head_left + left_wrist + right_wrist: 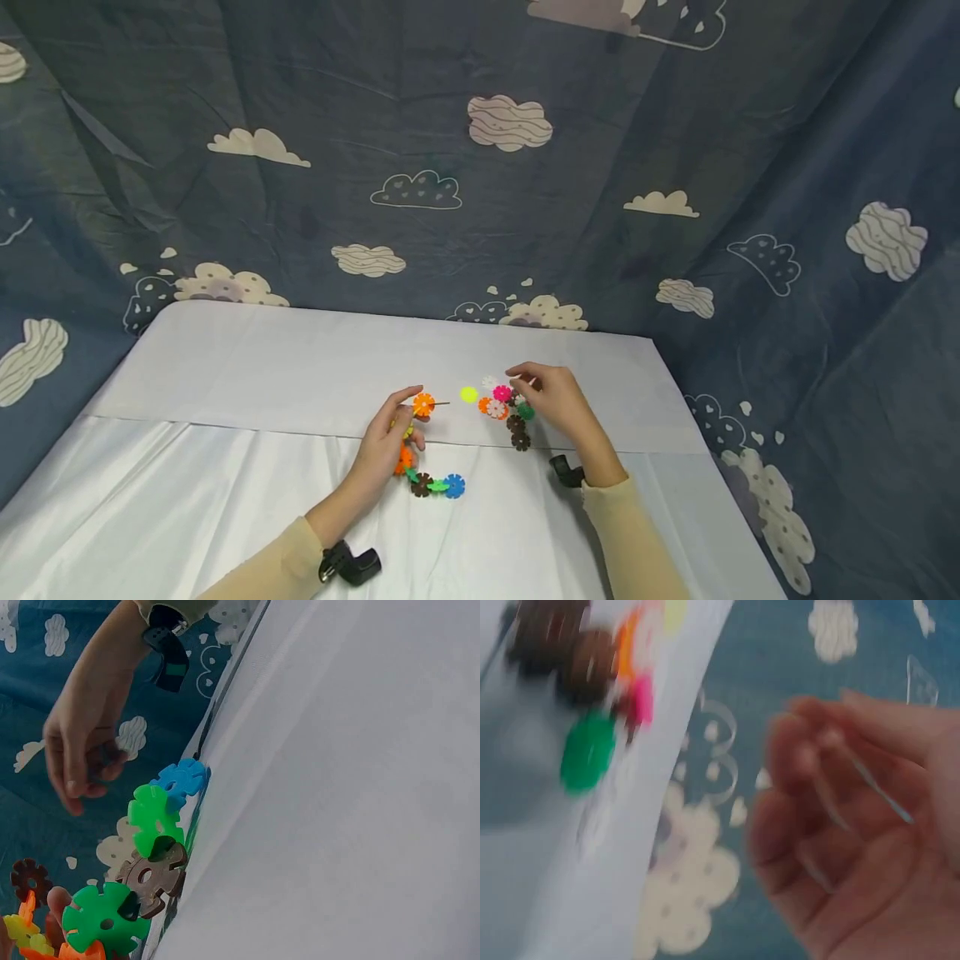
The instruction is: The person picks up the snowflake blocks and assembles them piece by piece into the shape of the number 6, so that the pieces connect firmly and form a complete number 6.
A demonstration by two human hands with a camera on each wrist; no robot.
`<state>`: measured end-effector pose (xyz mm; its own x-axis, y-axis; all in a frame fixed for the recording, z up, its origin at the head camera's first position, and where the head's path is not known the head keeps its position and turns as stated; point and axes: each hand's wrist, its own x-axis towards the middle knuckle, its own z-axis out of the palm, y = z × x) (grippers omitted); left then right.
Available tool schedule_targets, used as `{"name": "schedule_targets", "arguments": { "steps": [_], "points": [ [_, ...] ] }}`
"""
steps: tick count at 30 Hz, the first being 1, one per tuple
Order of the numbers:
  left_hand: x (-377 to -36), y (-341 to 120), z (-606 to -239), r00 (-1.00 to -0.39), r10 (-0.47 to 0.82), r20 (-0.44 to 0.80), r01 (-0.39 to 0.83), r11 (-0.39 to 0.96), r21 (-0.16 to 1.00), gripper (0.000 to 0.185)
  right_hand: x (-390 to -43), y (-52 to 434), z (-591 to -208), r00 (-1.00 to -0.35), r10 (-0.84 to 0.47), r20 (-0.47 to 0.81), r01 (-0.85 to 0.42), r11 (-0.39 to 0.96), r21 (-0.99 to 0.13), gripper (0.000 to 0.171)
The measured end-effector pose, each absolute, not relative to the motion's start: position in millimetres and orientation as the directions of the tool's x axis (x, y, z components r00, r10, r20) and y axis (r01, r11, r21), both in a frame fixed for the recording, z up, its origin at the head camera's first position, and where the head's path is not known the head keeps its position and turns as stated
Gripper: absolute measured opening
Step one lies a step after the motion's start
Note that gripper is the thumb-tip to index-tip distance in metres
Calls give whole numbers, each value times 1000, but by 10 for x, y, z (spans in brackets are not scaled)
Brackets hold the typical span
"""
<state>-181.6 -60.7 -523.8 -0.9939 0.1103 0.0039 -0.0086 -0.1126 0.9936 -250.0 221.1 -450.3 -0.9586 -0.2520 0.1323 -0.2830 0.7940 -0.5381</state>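
Mid-assembly of snowflake discs. Left hand (386,446) pinches the top of a linked disc chain (431,482), orange disc (423,405) at its fingertips, tail lying on the tabletop (262,375). Right hand (555,402) hovers at the loose disc cluster (506,408), fingers loosely curled, apparently holding nothing. Next move likely: pick one disc, line up the slots.

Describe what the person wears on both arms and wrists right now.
Both arms wear long beige sleeves, the left sleeve and the right sleeve. A small black camera is strapped at each wrist: left camera, right camera. Both the left hand and right hand are bare.
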Motion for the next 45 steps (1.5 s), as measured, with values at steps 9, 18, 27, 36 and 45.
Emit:
{"name": "schedule_targets", "arguments": {
  "steps": [9,18,27,36,45],
  "points": [
    [-1800,-626,-5241,-994,106,6,-5,-106,994,43,-2656,2569,-4689,-972,-189,-139,-112,896,-429,24],
    [-1817,-619,-5251,-995,93,23,12,-109,994,41,-2696,2568,-4851,-975,-158,-157,-83,913,-400,17],
    [-1810,-630,-5232,-999,50,2,-2,-90,996,47,-2532,2218,-4665,-923,-367,-116,-145,611,-778,24],
    [-1793,-615,-5202,-999,25,-20,-21,-72,997,47,-2249,1724,-4552,-901,-414,-129,-93,476,-875,30],
    [-1782,-615,-5196,-999,26,-27,-29,-63,998,45,-2201,1647,-4579,-880,-467,-84,-167,471,-866,27]
  ]
}}
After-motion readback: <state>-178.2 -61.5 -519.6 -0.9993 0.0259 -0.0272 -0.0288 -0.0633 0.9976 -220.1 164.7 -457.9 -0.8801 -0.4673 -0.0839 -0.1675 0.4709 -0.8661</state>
